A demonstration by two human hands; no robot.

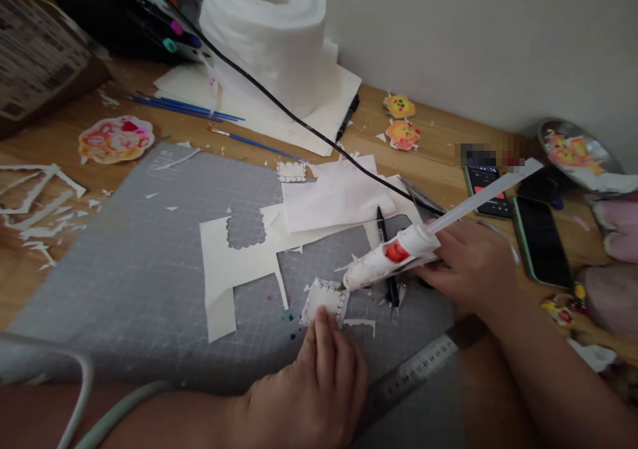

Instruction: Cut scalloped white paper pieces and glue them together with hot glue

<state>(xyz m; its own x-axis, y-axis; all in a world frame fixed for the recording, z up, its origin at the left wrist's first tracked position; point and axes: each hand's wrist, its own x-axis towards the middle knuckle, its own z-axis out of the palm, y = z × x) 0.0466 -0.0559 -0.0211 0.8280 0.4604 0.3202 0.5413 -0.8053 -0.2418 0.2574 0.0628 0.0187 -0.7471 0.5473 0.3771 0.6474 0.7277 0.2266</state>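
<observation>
My right hand (471,260) is wrapped round a white hot glue gun (389,260) with a long glue stick in its rear end. The gun's nozzle is at the upper right edge of a small paper cutout (326,297) with a black scalloped outline. Fingertips of my left hand (323,372) pin the lower part of that cutout, and white material shows around its edge. It rests on a grey cutting mat (164,269). A black pen (387,256) lies partly beneath the gun. Left of it is a cream paper sheet (219,263) with a scalloped hole.
A white tissue roll (269,44) stands at the back. The gun's black cord (279,107) crosses the table. Phones (541,240) and a metal bowl (581,150) with painted cutouts are on the right. A steel ruler (423,366) lies between my arms; paper scraps (47,196) litter the left.
</observation>
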